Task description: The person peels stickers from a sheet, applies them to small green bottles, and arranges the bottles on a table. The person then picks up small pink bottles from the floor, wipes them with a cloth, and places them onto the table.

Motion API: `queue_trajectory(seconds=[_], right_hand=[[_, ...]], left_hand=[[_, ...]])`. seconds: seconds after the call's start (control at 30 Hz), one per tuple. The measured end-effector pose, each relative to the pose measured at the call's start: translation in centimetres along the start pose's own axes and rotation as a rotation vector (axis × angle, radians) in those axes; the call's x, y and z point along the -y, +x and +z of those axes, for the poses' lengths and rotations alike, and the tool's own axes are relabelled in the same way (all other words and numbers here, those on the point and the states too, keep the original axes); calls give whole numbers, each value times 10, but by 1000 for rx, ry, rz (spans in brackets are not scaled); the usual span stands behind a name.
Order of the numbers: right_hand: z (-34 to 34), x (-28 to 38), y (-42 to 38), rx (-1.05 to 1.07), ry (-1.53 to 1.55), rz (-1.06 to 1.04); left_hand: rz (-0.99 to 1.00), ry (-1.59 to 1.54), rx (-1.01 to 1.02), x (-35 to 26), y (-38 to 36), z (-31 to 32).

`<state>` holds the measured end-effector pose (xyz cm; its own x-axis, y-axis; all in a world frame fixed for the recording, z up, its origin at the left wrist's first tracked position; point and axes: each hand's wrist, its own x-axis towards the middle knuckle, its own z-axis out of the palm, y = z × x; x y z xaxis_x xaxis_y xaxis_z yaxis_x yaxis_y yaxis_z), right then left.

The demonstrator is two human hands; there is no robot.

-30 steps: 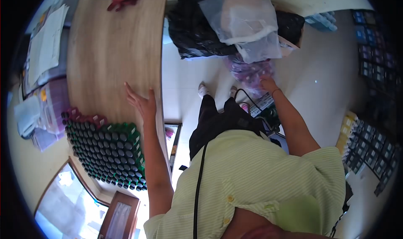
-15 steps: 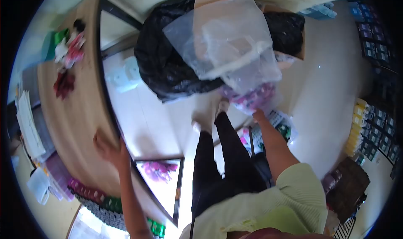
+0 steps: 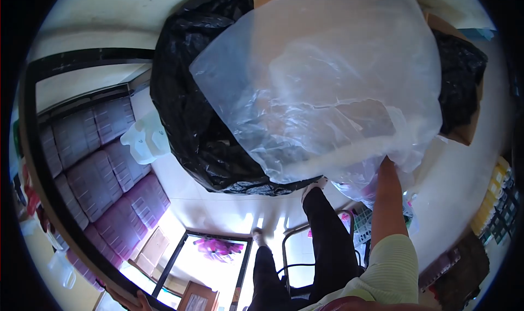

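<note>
A large clear plastic bag (image 3: 327, 92) lies over a black plastic bag (image 3: 191, 152) and fills the upper middle of the view. My right hand (image 3: 387, 162) reaches up to the lower right edge of the clear bag, and its fingers are hidden in the plastic. Just left of that wrist hangs a thin see-through bag (image 3: 355, 182) with a pinkish tint. At the bottom left, my left hand (image 3: 134, 301) rests on the black-edged table frame (image 3: 71, 218). Its fingers are partly cut off by the view but look apart, with nothing in them.
A cardboard box (image 3: 474, 122) lined with black plastic stands at the right. Purple stacked packs (image 3: 98, 185) and a pale plastic container (image 3: 146, 139) are at the left. Pink-purple pieces (image 3: 217, 248) lie below. Yellow bottles (image 3: 491, 188) stand far right, and a metal-framed chair (image 3: 285, 251) is by my legs.
The view has moved closer to the bags, which look larger. My right hand has gone from beside the purple bag up to the clear plastic. My left hand is now lower in view.
</note>
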<state>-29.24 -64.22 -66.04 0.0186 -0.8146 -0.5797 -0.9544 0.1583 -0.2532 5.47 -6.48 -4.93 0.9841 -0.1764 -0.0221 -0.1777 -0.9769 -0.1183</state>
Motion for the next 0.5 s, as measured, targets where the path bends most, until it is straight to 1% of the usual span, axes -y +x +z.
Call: queue_trajectory(seconds=[0.2, 0.23, 0.33, 0.5], right_hand=[[10, -9, -5, 10, 178, 81], [9, -10, -7, 11, 200, 91], [6, -10, -11, 16, 250, 107], [9, -11, -17, 23, 324, 129]], left_hand=[[-201, -203, 118, -30, 5, -5], [-190, -228, 132, -33, 8, -5], [-271, -211, 142, -40, 7, -6], [-239, -204, 147, -29, 4, -6]])
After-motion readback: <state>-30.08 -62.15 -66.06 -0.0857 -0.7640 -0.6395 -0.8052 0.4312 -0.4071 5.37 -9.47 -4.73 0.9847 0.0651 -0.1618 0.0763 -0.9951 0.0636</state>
